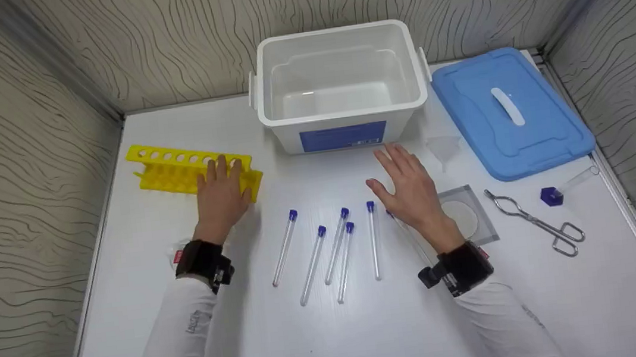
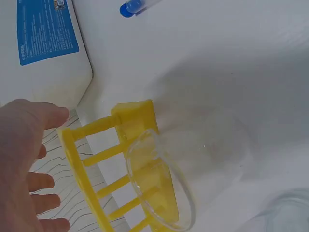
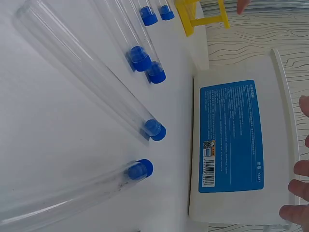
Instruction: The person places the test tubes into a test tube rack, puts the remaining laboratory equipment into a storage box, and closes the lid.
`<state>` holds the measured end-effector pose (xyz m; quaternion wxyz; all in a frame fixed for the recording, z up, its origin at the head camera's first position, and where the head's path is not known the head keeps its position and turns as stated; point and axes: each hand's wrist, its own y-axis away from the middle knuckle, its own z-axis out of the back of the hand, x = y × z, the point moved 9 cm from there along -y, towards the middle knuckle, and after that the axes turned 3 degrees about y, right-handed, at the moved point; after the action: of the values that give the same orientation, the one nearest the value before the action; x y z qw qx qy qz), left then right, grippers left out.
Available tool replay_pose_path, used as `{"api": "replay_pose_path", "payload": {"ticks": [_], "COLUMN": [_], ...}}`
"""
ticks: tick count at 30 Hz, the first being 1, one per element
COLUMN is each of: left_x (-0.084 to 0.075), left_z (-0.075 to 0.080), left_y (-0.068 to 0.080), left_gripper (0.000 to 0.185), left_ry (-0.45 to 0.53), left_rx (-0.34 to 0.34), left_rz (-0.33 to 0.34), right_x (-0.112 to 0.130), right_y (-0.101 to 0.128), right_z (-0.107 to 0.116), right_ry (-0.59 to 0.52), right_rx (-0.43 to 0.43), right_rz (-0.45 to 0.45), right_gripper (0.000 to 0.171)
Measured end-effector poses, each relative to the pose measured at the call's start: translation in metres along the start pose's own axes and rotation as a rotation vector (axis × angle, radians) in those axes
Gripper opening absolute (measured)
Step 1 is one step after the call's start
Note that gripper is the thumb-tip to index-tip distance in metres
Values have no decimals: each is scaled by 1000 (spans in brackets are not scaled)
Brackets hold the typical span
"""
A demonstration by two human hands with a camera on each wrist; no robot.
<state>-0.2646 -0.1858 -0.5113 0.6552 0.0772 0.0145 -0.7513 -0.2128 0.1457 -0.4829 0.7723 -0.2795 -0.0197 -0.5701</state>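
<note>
Bare white table lies nearest, walled on 3 sides. 6 capped test tubes lie between the hands; the right hand, fingers relaxed and spread, grasping nothing, hovers over the rightmost tube. The left hand rests flat, fingers straight, on the yellow rack at the left. Beyond stands the white bin, with the blue lid and tongs to the right.
</note>
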Motion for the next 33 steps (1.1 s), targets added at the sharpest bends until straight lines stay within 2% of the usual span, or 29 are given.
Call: {"api": "replay_pose_path", "payload": {"ticks": [8, 12, 16, 26, 33], "left_x": [18, 17, 6, -31, -54], "left_z": [-17, -20, -20, -23, -25], "left_y": [-13, -15, -18, -23, -22], "left_gripper": [65, 63, 62, 60, 59], "left_ry": [110, 152, 159, 173, 146], "left_rx": [74, 85, 83, 64, 51], "left_rz": [73, 110, 117, 85, 56], "right_x": [8, 13, 18, 24, 27], "right_y": [-4, -4, -5, -8, -12], "right_z": [-3, -7, -9, -9, -12], "right_ry": [-13, -38, -41, -47, -67], "right_rx": [7, 19, 31, 44, 63], "right_rz": [11, 25, 33, 34, 39], "right_gripper": [61, 62, 63, 62, 61]}}
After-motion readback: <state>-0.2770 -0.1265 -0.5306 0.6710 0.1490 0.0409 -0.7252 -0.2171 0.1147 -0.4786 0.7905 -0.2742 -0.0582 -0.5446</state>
